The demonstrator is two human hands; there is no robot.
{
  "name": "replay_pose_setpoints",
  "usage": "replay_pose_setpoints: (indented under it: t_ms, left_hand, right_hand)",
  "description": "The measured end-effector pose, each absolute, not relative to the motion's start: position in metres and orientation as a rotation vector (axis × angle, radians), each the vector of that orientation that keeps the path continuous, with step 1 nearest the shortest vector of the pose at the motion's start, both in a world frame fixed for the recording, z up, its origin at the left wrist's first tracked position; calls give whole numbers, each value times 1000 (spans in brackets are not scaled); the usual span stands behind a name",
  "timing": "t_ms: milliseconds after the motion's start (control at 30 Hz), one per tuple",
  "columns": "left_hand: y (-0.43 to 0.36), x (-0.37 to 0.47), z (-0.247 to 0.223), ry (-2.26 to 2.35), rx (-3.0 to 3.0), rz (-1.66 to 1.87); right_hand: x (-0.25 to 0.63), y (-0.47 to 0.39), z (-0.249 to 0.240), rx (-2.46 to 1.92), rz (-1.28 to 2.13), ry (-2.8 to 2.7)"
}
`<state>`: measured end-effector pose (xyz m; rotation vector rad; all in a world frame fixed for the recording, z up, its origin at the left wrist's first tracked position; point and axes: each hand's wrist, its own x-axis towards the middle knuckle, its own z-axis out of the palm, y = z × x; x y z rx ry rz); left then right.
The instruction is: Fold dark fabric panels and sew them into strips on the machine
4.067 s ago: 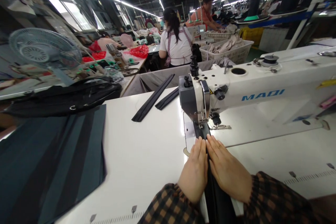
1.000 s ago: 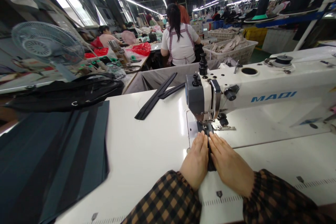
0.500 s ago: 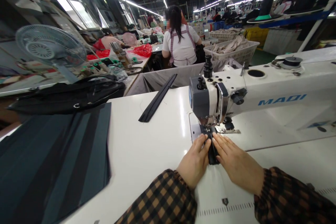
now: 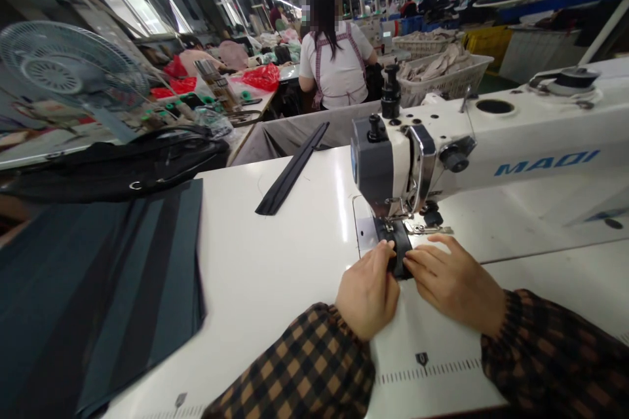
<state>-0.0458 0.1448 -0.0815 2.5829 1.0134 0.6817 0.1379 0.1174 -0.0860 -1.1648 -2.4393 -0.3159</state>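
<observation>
From the head view, I can see the dark strip (image 4: 401,255) lying flat on the desk (image 4: 275,288), its far end under the needle area of the white sewing machine (image 4: 491,144). Its long axis runs away from the wearer, leaning slightly left towards the machine, and its short near end faces the wearer.

The left hand (image 4: 368,288) has bent fingers, tips touching the strip's left side; I can't tell whether they pinch it. The right hand (image 4: 455,281) comes in from the other side, fingers gathered, tips at the strip's right edge; whether they grip it, I can't tell either.

Well off to the left, a second dark strip (image 4: 289,177) slants away and to the right, reaching past the desk's far edge. Striped dark fabric (image 4: 118,288) covers the left side, with a black bag (image 4: 167,157) just beyond it.
</observation>
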Motion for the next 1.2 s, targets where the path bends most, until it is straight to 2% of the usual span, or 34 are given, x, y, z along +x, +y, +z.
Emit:
replay_pose_setpoints:
  t_ms: [300,533,867,1200]
  left_hand:
    - [145,-43,-88,891,2838,748]
    - [143,-42,-73,813,3012,443]
    - [146,-56,-75,772,2988,334]
    - [162,-61,-81,846,2813,381]
  right_hand:
    - [143,118,-92,-1116,-300,-2506]
    - [146,116,-92,-1109,-268,-2514]
    - [144,118,-96,-1060,-118,-2533]
    - [146,143,-93,-1041,-230,-2563]
